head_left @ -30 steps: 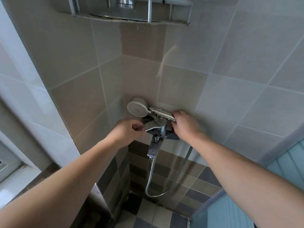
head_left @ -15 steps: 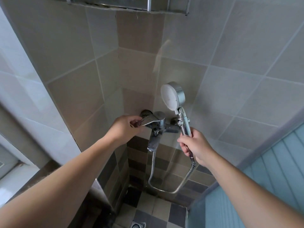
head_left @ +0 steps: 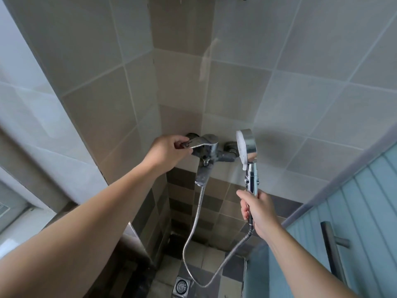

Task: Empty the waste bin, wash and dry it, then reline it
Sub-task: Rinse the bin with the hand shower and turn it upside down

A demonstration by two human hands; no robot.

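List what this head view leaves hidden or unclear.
- Waste bin: nowhere in the head view, so its state is unknown.
- Water flow: no stream is visible at the shower head; whether it runs cannot be told.
- Mixer lever: its tip is covered by the left hand.
- Shower handle: its lower part is covered by the right hand.

A tiled home shower: mixer tap (head_left: 206, 151), floor drain (head_left: 182, 286).

Both forearms are bare to the frame edge, and neither the left hand (head_left: 166, 150) nor right hand (head_left: 258, 210) wears anything.
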